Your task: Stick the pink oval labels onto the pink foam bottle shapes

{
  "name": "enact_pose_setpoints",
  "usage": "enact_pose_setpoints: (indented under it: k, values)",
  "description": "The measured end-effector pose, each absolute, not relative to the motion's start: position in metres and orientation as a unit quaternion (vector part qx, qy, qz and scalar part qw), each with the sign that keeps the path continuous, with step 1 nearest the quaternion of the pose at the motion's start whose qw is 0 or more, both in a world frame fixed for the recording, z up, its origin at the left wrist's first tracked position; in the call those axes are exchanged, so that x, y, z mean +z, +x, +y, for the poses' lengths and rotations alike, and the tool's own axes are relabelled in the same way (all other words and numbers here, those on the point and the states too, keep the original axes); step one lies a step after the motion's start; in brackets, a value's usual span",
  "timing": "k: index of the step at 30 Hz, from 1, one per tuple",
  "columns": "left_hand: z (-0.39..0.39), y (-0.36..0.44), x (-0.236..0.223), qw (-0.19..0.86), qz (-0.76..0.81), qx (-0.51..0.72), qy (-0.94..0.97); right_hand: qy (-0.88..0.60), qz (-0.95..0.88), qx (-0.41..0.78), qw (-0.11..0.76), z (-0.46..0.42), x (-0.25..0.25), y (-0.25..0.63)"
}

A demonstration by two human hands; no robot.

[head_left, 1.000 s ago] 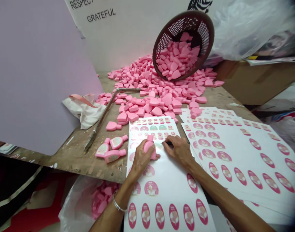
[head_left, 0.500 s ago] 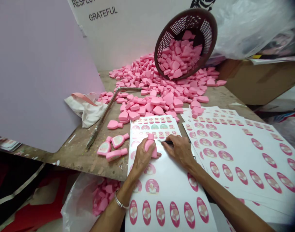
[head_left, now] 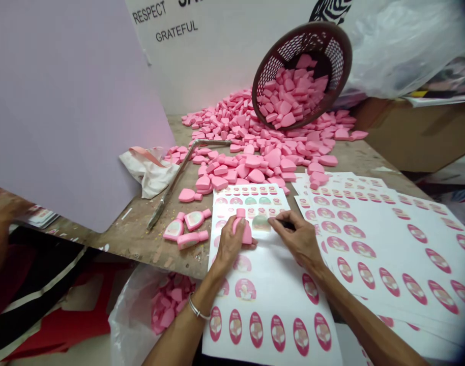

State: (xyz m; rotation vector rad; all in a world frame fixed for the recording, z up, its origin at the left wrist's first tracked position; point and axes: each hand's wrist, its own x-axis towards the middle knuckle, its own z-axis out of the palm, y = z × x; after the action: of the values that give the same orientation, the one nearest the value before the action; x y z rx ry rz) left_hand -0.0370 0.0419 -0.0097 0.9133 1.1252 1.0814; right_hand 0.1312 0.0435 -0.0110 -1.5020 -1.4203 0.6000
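My left hand [head_left: 228, 244] is closed around a small pink toy bottle [head_left: 240, 230], held upright with its cap end pointing away from me. Close beside it, my right hand [head_left: 293, 236] pinches the edge of a rounded greenish sticker [head_left: 260, 223], which is off its backing. A thin black tool [head_left: 286, 223] is also tucked in that hand; its kind is not clear. Both hands are over a white sticker sheet [head_left: 270, 274] printed with pink ovals and half-rounds. Left of the sheet lie three labelled pink bottles [head_left: 195, 219].
Behind the sheet spreads a heap of pink bottles [head_left: 228, 122], with a tipped brown basket [head_left: 257, 71] of more. A bent metal bar [head_left: 171, 188] lies near a white cloth [head_left: 150, 175]. More sticker sheets [head_left: 385, 264] lie right. Another person's hand [head_left: 5, 216] shows far left.
The greenish sticker has come up between my right fingers, and that hand has lifted slightly to the right. My left hand keeps the bottle. Another person's hand has appeared at the left edge.
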Motion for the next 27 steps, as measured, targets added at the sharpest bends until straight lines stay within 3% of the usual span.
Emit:
enact_pose_setpoints:
  k: [8, 27]
  values:
    - [0.026, -0.034, 0.012, 0.721, 0.396, 0.504, 0.264, -0.576, -0.566, 0.379, 0.451, 0.021, 0.013, 0.116]
    - [0.023, -0.032, 0.018, 0.708, 0.389, 0.518, 0.281, -0.564, -0.571, 0.371, 0.467, 0.015, 0.022, 0.101]
